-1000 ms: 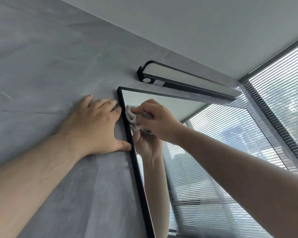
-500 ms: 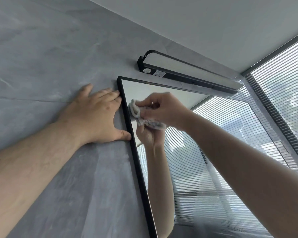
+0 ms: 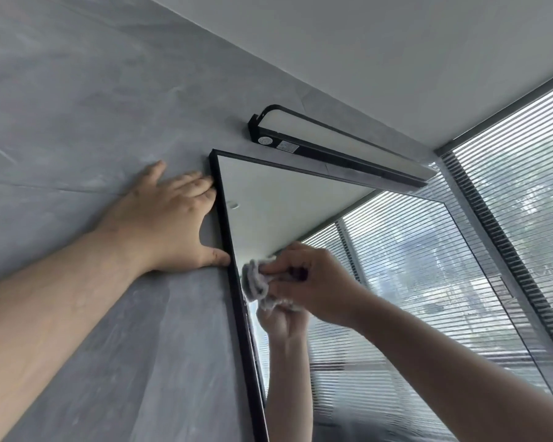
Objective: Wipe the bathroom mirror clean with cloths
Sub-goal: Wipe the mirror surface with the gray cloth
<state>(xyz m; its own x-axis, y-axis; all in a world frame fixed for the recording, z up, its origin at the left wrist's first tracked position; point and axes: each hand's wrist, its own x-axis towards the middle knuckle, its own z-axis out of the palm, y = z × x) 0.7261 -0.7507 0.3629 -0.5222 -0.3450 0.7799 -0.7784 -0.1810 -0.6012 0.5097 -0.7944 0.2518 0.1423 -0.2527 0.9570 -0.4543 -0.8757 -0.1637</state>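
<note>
Wall: the grey, stone-look wall (image 3: pixel 77 122) lies left of the mirror (image 3: pixel 284 202), and your left forearm crosses it.
Left hand: your left hand (image 3: pixel 170 224) lies flat on the wall just left of the mirror. Its fingers are straight and close together and the thumb is spread away from them. The fingertips and the thumb tip touch the mirror's black frame (image 3: pixel 224 218).
Mirror: it hangs on the wall, and you see it from below at a steep angle. A small mark sits on the glass near its upper left corner.
Cloth: the bunched grey cloth (image 3: pixel 256 282) is pressed on the mirror's glass close to its left edge, about level with your left thumb.
Right hand: your right hand (image 3: pixel 313 282) is over the glass with its fingers curled and clamped on the cloth. Its reflection shows in the mirror just below.
Light: a black bar light (image 3: pixel 332 145) is fixed to the wall just above the mirror's top edge.
Blinds: slatted window blinds (image 3: pixel 508 186) stand right of the mirror and are reflected in its lower glass.
</note>
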